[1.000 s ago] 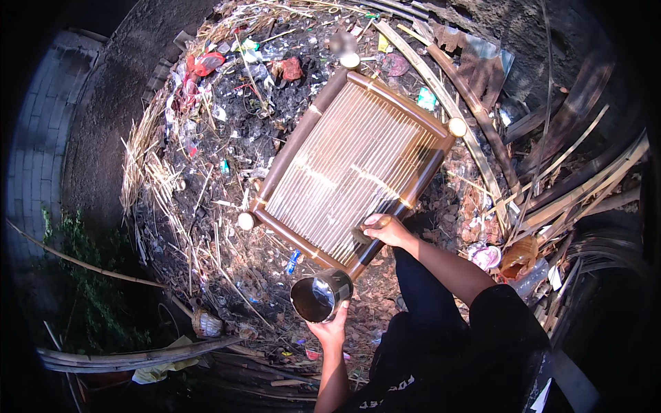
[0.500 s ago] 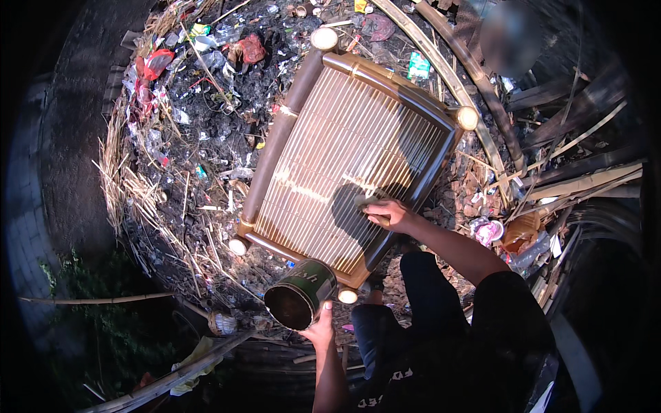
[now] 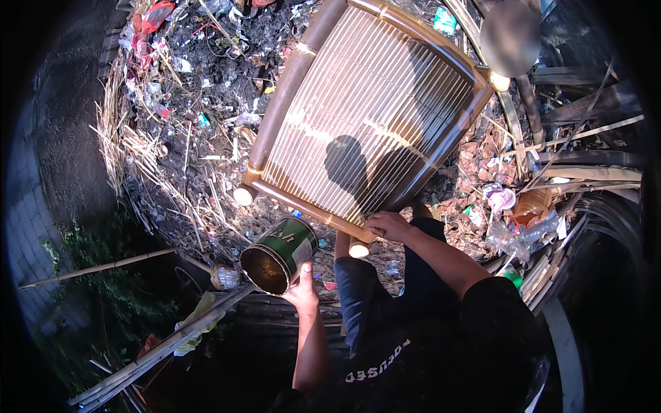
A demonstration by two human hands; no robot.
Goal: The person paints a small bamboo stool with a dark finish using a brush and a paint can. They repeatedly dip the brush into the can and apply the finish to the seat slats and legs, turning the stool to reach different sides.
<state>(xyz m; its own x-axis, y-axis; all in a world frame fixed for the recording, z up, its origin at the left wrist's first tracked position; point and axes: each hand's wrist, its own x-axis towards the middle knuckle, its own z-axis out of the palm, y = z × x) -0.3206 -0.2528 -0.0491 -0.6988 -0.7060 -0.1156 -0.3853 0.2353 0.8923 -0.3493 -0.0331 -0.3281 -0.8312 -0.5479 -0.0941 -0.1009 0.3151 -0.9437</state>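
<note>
My left hand [image 3: 303,292] is closed around a green tin can [image 3: 289,241], tipped on its side with its open mouth toward the lower left. The inside of the can looks brownish and wet. A bamboo panel [image 3: 385,96] with thin slats and thick, dark, glossy poles as its frame leans in front of me. At its near corner my right hand [image 3: 390,226] is closed, with its fingers curled down at the near rail. Whatever lies under those fingers is hidden. My shadow falls across the slats.
Litter, with a red plastic bag [image 3: 157,15], and straw [image 3: 148,179] cover the ground on the left. On the right lie split bamboo poles [image 3: 592,168], a brown plastic container [image 3: 531,205] and a pink wrapper [image 3: 500,198]. More bamboo strips [image 3: 165,344] cross the lower left.
My right hand has come from the middle of the slats down to the panel's near corner; the pale pad in it no longer shows. The can has shifted left and up. The view has shifted.
</note>
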